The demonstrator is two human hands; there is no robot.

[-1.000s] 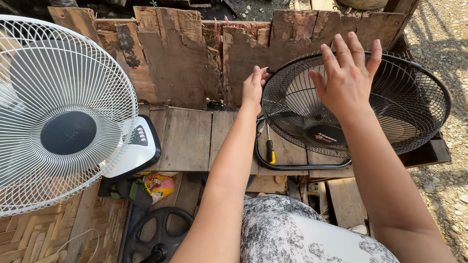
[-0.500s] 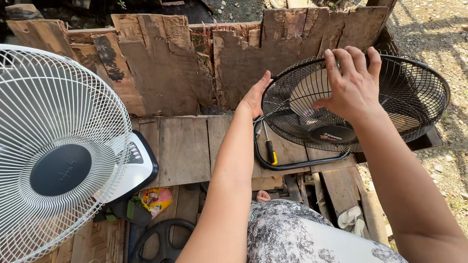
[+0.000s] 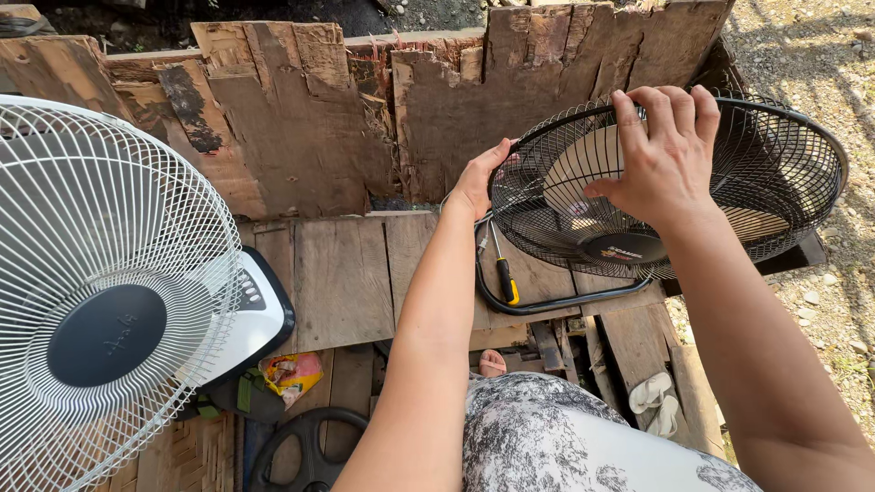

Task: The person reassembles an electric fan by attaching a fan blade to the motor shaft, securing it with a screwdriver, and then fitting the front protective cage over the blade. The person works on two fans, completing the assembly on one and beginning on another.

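Observation:
A black floor fan (image 3: pixel 766 182) with a wire grille lies tilted on the wooden platform at the right. My left hand (image 3: pixel 476 180) presses on the grille's left rim. My right hand (image 3: pixel 663 155) grips the top of the front grille, fingers curled over the wires. A screwdriver with a yellow and black handle (image 3: pixel 505 278) lies on the boards under the fan, inside its black tube stand (image 3: pixel 556 301).
A white pedestal fan head (image 3: pixel 100 292) with a dark centre cap fills the left side. Rough wooden boards (image 3: pixel 337 282) form the platform, with a broken plank wall (image 3: pixel 301 118) behind. A black round base (image 3: pixel 310 446) and a yellow wrapper (image 3: pixel 293 374) lie below. Gravel lies at the right.
My view has shifted closer and lower. My right hand has gone from flat over the grille to gripping its top wires. My left hand stays on the left rim.

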